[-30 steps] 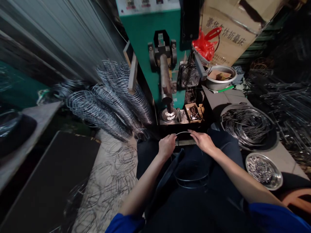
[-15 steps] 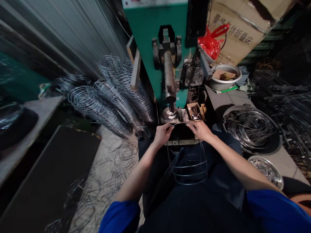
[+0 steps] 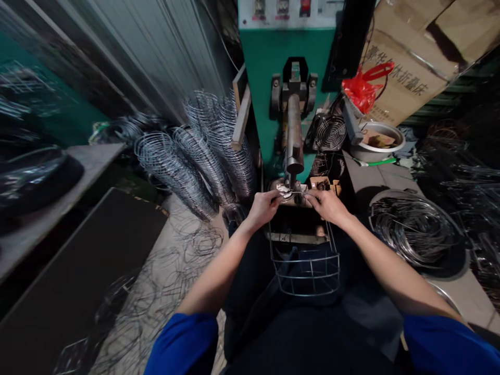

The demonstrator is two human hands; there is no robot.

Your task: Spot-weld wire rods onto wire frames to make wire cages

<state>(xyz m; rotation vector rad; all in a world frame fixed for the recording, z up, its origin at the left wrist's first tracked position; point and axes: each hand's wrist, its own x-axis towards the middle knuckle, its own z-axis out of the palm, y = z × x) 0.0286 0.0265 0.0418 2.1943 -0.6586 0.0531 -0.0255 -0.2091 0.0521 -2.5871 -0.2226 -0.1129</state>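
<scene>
My left hand (image 3: 264, 208) and my right hand (image 3: 327, 204) pinch the far top end of a wire basket frame (image 3: 308, 276), one on each side. The basket's lower part, made of curved and crossing wires, hangs toward my lap. Between my fingertips the far wire lies at the lower electrode of a green welding machine (image 3: 253, 57), just under its round upper arm (image 3: 295, 140). Whether the wire touches the upper tip is too small to tell. A small carton (image 3: 321, 182) of dark parts sits just beyond my right hand.
Tall stacks of wire rings (image 3: 175, 172) stand left of the machine, with loose wire rings (image 3: 172, 260) on the floor. To the right are a round tub of wires (image 3: 414, 229), a metal bowl (image 3: 377, 140) and a red plastic bag (image 3: 363, 91). A dark board (image 3: 86, 276) lies at left.
Both hands have moved forward, bringing the basket's far wire from in front of the machine to beneath its upper arm. My view has shifted left and slightly up.
</scene>
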